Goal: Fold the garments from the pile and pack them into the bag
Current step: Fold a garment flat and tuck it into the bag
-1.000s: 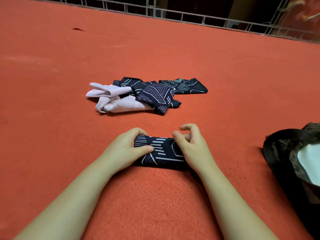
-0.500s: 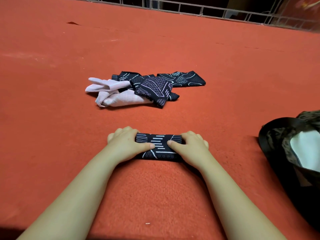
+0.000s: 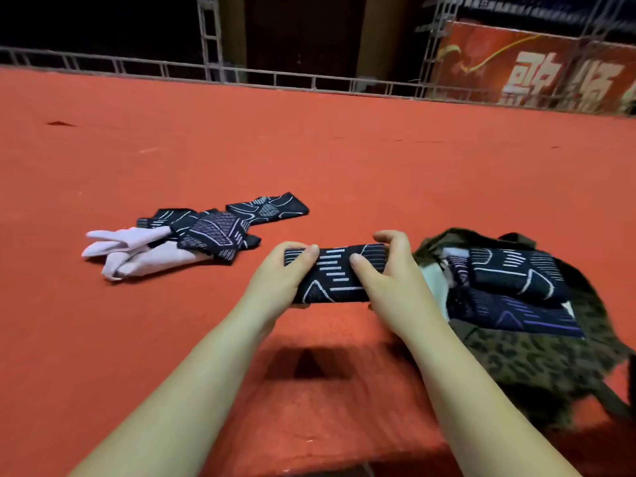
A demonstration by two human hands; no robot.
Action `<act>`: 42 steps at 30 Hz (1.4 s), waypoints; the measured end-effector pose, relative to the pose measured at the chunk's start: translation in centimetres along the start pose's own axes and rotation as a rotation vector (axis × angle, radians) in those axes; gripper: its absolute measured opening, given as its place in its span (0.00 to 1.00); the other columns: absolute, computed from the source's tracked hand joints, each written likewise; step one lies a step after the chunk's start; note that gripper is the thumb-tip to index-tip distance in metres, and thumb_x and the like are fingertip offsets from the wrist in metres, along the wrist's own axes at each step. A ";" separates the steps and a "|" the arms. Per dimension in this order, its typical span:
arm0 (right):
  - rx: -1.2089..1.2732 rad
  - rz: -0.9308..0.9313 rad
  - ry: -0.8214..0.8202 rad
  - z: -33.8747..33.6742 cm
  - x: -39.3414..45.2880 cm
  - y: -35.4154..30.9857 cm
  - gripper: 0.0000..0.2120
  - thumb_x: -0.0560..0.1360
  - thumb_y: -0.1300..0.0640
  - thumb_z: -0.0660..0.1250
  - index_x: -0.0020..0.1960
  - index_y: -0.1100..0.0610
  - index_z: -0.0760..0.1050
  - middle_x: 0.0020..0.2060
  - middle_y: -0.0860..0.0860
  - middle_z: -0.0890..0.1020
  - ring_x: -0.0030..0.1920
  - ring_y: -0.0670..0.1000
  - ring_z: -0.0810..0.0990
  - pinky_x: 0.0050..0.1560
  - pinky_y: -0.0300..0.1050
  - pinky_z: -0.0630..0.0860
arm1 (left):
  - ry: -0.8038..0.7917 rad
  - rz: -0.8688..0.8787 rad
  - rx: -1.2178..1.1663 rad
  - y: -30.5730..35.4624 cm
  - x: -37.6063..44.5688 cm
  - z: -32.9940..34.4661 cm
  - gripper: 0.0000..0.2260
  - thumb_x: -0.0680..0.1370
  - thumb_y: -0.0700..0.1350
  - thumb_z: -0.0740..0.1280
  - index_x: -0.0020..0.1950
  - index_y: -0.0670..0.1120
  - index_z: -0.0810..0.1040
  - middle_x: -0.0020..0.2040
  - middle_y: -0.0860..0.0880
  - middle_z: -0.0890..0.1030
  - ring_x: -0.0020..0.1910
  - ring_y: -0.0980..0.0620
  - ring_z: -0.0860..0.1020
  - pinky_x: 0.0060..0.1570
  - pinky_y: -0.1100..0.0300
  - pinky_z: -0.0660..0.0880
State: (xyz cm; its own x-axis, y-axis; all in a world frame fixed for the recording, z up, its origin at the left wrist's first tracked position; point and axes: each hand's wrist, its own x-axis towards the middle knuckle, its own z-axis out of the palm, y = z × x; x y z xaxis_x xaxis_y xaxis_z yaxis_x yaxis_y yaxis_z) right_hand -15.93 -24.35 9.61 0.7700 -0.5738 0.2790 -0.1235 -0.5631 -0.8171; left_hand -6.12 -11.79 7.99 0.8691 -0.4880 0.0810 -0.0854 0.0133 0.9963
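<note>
Black knitted fabric with white lines makes the folded garment (image 3: 339,275), which is held in the air above the red carpet (image 3: 344,160); its shadow falls on the carpet below it. Both hands grip it. The left hand (image 3: 280,273) holds the left end, with the thumb on top and the fingers curled under. The right hand (image 3: 390,273) holds the right end, also with the thumb on the upper face and the fingers curled over the far edge. The garment lies flat and level between them, just beside the bag (image 3: 537,359).

This bag has a leopard pattern and stands open on the carpet at the right. Inside it lie folded dark pieces (image 3: 509,287) with the same line pattern, stacked one on another, and a bit of white cloth shows at its left rim.

To the left, further away, is the pile (image 3: 192,237): several black patterned garments partly over a pale pink garment (image 3: 134,256). It is well apart from the bag.

Behind the carpet runs a metal railing (image 3: 275,79), and a red banner (image 3: 537,67) with white characters stands at the far right.
</note>
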 end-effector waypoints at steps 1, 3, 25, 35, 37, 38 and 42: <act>-0.037 -0.003 0.024 -2.1 -0.1 -0.1 0.20 0.76 0.47 0.64 0.65 0.48 0.62 0.59 0.48 0.73 0.57 0.49 0.75 0.58 0.53 0.74 | -0.023 0.021 0.006 1.0 0.0 1.6 0.05 0.78 0.51 0.64 0.48 0.51 0.75 0.40 0.52 0.78 0.33 0.56 0.76 0.27 0.61 0.74; -0.086 0.010 0.070 -6.6 -0.4 0.0 0.22 0.75 0.46 0.65 0.65 0.49 0.63 0.60 0.47 0.71 0.58 0.48 0.73 0.59 0.48 0.72 | -0.068 0.044 -0.011 2.5 0.0 5.4 0.03 0.78 0.49 0.65 0.48 0.51 0.75 0.40 0.53 0.78 0.32 0.57 0.76 0.27 0.61 0.75; 0.402 0.492 0.064 -25.5 4.7 13.3 0.12 0.75 0.51 0.68 0.53 0.57 0.79 0.44 0.55 0.79 0.44 0.54 0.73 0.44 0.48 0.69 | -0.727 0.135 0.433 3.8 12.7 23.2 0.10 0.74 0.41 0.71 0.54 0.51 0.80 0.46 0.48 0.82 0.40 0.54 0.78 0.40 0.66 0.75; 0.437 0.409 -0.004 -25.0 7.2 12.5 0.08 0.78 0.58 0.65 0.52 0.62 0.78 0.42 0.57 0.83 0.42 0.55 0.80 0.48 0.52 0.78 | -0.459 0.170 0.491 4.5 18.4 25.4 0.09 0.75 0.51 0.69 0.42 0.46 0.81 0.38 0.51 0.81 0.38 0.54 0.77 0.42 0.59 0.73; 0.423 0.353 0.057 -23.9 8.6 12.1 0.06 0.78 0.58 0.65 0.48 0.59 0.79 0.40 0.55 0.84 0.39 0.53 0.81 0.44 0.50 0.78 | -0.474 0.064 0.394 4.9 19.1 25.7 0.09 0.75 0.50 0.70 0.41 0.45 0.79 0.37 0.48 0.80 0.36 0.51 0.77 0.42 0.57 0.74; 0.381 0.319 0.092 -23.2 9.4 11.9 0.05 0.77 0.57 0.66 0.45 0.58 0.79 0.39 0.54 0.84 0.38 0.52 0.81 0.43 0.48 0.77 | -0.488 0.021 0.351 5.0 19.4 25.8 0.09 0.75 0.50 0.70 0.39 0.45 0.78 0.36 0.47 0.80 0.35 0.49 0.77 0.41 0.56 0.73; 0.073 0.268 0.088 -20.5 12.0 12.3 0.09 0.76 0.53 0.66 0.39 0.55 0.77 0.36 0.50 0.83 0.36 0.49 0.80 0.42 0.45 0.74 | -0.504 -0.069 0.249 5.0 19.9 26.0 0.08 0.76 0.47 0.69 0.39 0.45 0.77 0.33 0.46 0.80 0.31 0.49 0.77 0.37 0.57 0.73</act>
State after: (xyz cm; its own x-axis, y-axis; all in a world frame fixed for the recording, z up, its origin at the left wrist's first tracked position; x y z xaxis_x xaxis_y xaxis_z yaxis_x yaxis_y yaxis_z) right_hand -21.02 -50.34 13.19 0.6585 -0.7474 0.0883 -0.2673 -0.3419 -0.9009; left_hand -1.95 -44.13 13.84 0.5415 -0.8378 -0.0692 -0.2026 -0.2099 0.9565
